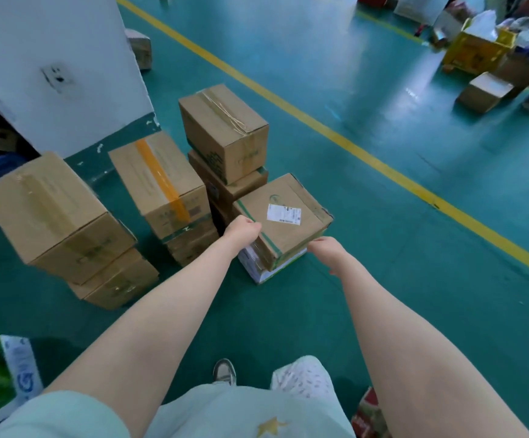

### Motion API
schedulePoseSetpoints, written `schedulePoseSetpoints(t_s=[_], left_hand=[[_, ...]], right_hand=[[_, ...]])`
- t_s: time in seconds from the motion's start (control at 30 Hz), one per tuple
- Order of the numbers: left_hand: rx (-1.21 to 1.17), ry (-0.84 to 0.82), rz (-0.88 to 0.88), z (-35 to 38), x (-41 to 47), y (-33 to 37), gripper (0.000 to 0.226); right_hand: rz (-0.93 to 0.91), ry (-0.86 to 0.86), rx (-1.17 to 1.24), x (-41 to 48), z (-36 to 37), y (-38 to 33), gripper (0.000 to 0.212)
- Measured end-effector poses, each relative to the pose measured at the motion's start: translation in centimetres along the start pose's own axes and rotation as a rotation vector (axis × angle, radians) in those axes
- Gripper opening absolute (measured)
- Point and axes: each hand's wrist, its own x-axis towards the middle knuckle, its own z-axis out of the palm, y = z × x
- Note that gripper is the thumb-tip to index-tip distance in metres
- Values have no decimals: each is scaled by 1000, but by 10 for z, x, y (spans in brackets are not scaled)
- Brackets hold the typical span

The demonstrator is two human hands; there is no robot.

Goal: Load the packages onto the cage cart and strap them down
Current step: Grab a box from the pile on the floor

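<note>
Cardboard box (283, 221), left hand (242, 230) gripping its edge, right hand (324, 248) grip unclear, box stacks (162, 184) alongside

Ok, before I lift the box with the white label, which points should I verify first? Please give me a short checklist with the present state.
1. Left hand on the labelled box: at its near left edge, fingers hidden; grip cannot tell.
2. Right hand on the box: close to the near right side; contact cannot tell.
3. Top of the box free: only the label lies on it; ok.
4. Support: it rests on a white box and looks settled; ok.
5. Floor to the right bare for a step: ok.
6. Cage cart ready: not in view; cannot tell.
</note>
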Motion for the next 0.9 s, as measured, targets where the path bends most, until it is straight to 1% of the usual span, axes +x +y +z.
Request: schedulePoseSetpoints(t_s=[0.07,0.23,0.33,0.4,0.5,0.57,0.7,0.77,0.83,0.87,0.9], left_hand=[[3,-23,-36,16,23,7,14],[29,-15,-92,47,74,43,15],[22,12,-128,71,108,82,23],[25,-6,-138,93,129,110,18],[41,-53,-177,124,156,135,35],[54,-88,-191,143,175,141,38],[72,-142,-227,173,208,137,35],[85,-173,-244,189,228,126,35],[108,-215,-263,201,247,115,37],[119,-236,-285,206,259,109,38],[131,-249,-297,209,271,104,39]], right_hand=[[10,-23,-40,24,-14,1,43],[-7,-91,-120,90,-59,1,39],[12,-128,-140,136,-93,4,39],[26,-155,-153,169,-114,8,38],[51,-213,-160,209,-132,14,34],[57,-236,-144,236,-134,20,35],[89,-273,-125,283,-118,35,39],[115,-282,-125,311,-106,42,33],[141,-269,-126,337,-98,48,22],[168,-257,-110,352,-93,51,22],[193,-240,-82,364,-90,54,28]])
